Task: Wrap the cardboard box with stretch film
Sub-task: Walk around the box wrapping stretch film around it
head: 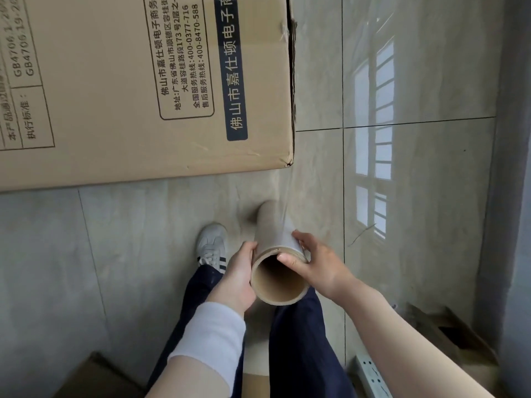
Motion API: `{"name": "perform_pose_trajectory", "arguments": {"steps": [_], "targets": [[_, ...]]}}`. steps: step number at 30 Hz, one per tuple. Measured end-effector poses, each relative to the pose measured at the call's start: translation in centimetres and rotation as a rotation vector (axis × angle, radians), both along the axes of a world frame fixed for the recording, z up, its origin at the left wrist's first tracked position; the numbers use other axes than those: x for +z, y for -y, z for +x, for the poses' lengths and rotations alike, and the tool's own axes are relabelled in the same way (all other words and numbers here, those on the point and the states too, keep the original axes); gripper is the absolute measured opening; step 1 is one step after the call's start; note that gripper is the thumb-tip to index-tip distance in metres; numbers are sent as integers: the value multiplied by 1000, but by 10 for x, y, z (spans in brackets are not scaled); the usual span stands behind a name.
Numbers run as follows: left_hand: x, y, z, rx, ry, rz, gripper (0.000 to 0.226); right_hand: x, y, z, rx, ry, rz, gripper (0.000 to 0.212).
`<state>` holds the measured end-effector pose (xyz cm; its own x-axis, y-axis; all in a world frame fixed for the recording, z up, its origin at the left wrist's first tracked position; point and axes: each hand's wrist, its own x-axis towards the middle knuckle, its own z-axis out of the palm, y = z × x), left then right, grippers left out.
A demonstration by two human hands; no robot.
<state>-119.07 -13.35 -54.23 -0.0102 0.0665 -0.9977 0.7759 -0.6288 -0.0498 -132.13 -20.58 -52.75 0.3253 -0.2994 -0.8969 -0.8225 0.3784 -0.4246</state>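
Two forearms, the left in a white sleeve (212, 331), are seen reaching forward over dark trousers (298, 340). Between them a roll (273, 228) of stretch film is held low above the floor (129, 239), its hollow cardboard end turned toward the camera. The roll's side is gripped by the left hand (235, 280); its rim is pinched by the right hand (313, 265), thumb over the edge and fingers laid across the top. Clear film (283, 193) is drawn from the roll toward the near right corner of the box (115, 96), which stands on the tiles just ahead. A white shoe (212, 248) is visible beside the roll.
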Motion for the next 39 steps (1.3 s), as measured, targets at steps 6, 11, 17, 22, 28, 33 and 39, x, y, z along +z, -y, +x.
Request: {"name": "perform_pose_trajectory", "arguments": {"steps": [6,11,17,22,28,33,39], "targets": [[-10,20,22,-361,-84,-104,35,-2,-11,9,-185,28,11,85],[-20,1,15,-254,-49,-46,34,0,-52,4,-629,18,89,93],[-6,-31,32,-60,-168,-19,39,4,-65,24,-623,-11,124,109],[6,-51,45,5,-113,-5,43,-1,-53,48,-344,-23,133,99],[1,-36,72,-489,112,-113,82,-4,-67,61,-419,-14,122,91],[11,-26,75,-856,110,-394,59,2,-88,56,-655,53,167,86],[1,-26,73,-856,-3,-506,41,8,-145,90,-1192,-19,71,114]]}}
